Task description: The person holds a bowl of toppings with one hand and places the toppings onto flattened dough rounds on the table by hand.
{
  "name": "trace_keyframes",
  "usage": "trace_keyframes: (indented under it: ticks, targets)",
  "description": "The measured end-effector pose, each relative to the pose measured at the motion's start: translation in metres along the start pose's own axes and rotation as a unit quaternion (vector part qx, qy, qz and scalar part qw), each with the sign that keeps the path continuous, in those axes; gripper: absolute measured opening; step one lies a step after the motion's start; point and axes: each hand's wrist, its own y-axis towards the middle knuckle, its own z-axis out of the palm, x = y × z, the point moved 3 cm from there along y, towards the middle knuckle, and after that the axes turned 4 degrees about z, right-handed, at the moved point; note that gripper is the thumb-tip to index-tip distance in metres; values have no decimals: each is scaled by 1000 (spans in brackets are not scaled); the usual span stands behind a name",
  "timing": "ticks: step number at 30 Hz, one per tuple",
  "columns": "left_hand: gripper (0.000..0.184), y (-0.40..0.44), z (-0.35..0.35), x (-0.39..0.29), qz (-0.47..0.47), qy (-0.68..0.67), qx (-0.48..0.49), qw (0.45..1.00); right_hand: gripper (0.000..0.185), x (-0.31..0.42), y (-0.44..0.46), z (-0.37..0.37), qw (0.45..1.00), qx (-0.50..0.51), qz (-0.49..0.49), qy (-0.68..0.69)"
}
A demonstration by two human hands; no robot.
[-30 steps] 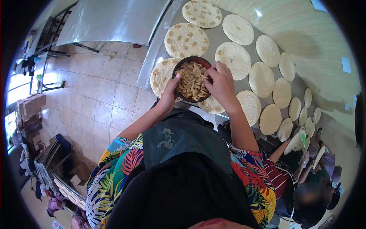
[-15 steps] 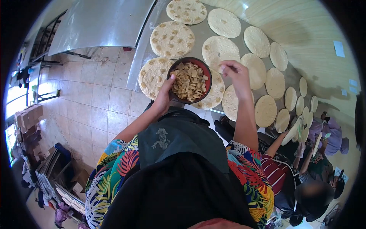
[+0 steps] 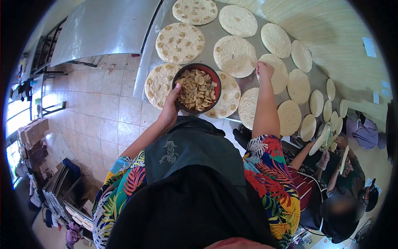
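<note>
A dark bowl with a red inside [image 3: 214, 77] is full of sliced mushroom-like pieces [image 3: 195, 90]. My left hand [image 3: 170, 103] grips its left side, thumb over the rim. My right hand [image 3: 264, 71] has its fingers pinched together at the right edge of a pale round base [image 3: 235, 56]; what they hold is too small to name. Pieces dot the round bases at the left, such as one above the bowl [image 3: 180, 43]. The bowl partly covers another dotted base [image 3: 225, 95].
More plain round bases [image 3: 298, 86] lie on the metal table [image 3: 212, 35], towards the right. Co-workers stand at its far right end, one in a striped sleeve [image 3: 299, 189]. Another metal table [image 3: 105, 27] is at upper left, and stacked boxes [image 3: 35, 133] are at far left.
My right hand has left the bowl and moved right, over the bases. The bowl, still in my left hand, appears further left, as do the bases, with the view shifting.
</note>
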Motion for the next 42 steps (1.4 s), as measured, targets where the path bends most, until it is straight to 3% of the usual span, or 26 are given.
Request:
trace_keyframes:
  ticks: [2,4,5,7,11,13,14,16,18,20,21,23,24,26,33,39,41,42]
  targets:
    - [62,0,2,-1,4,4,-11,1000,9,-10,11,0,1000,1,3,-12]
    - [62,2,1,-2,0,2,-9,1000,15,1,4,5,967,-92,-48,-232]
    - [62,2,1,-2,-2,0,-5,1000,15,4,-1,7,967,-90,-48,-232]
    - [61,4,0,-3,-6,-2,-8,1000,16,28,-30,13,890,-164,-88,-415]
    - [60,4,2,-5,0,-6,-6,1000,24,24,-28,15,883,-181,-127,-415]
    - [60,4,3,-4,1,-5,-9,1000,19,39,-39,24,912,-124,-283,-269]
    - [60,4,4,-3,0,-4,-8,1000,19,41,-44,25,912,-122,-283,-269]
    - [60,7,5,-2,2,-6,-12,1000,11,85,-118,45,922,65,-359,-132]
    - [60,8,7,-4,-1,-7,-13,1000,9,115,-179,57,898,167,-384,-137]
    - [60,7,17,-11,5,-10,3,1000,10,129,-220,60,860,257,-380,-222]
    - [60,9,19,-11,4,-9,5,1000,10,131,-233,58,861,255,-380,-222]
    - [59,11,21,-10,-3,-2,6,1000,13,128,-256,62,772,319,-406,-369]
    - [59,10,24,-11,-3,-2,8,1000,13,124,-261,64,773,317,-407,-370]
    - [59,9,29,-16,0,-1,29,1000,19,111,-266,70,723,229,-463,-459]
    - [55,14,28,-4,14,-3,33,999,23,95,-267,79,734,175,-496,-429]
    - [53,16,25,-3,10,-12,56,998,20,92,-264,79,777,226,-438,-393]
    - [54,18,21,0,10,5,44,999,20,93,-259,73,836,241,-381,-314]
    - [54,18,21,1,11,3,43,999,20,93,-257,71,835,242,-381,-315]
